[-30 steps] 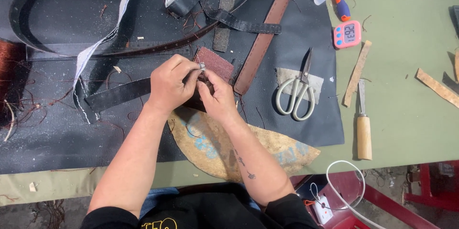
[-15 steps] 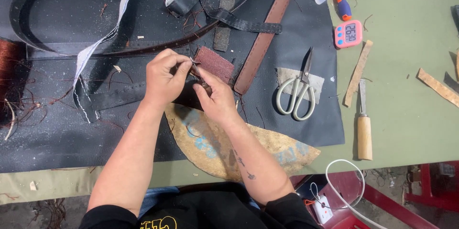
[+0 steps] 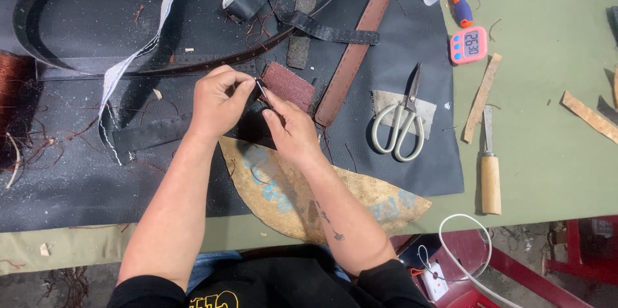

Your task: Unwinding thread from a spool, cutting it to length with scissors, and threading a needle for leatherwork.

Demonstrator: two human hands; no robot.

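We see the left hand (image 3: 219, 103) and right hand (image 3: 291, 129) pinched together on a dark strap (image 3: 168, 133) (black, lying left of centre on the desk (image 3: 547, 153)); scissors (image 3: 400, 121) rest well right.

Reddish-brown patch (image 3: 288, 84), perhaps sandpaper; pink timer (image 3: 468, 45).

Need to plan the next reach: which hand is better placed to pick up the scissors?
Right, probably. The right hand lies nearer the scissors, which sit on its side of the dark mat. The left hand pinches the small dark strap piece, farther away.
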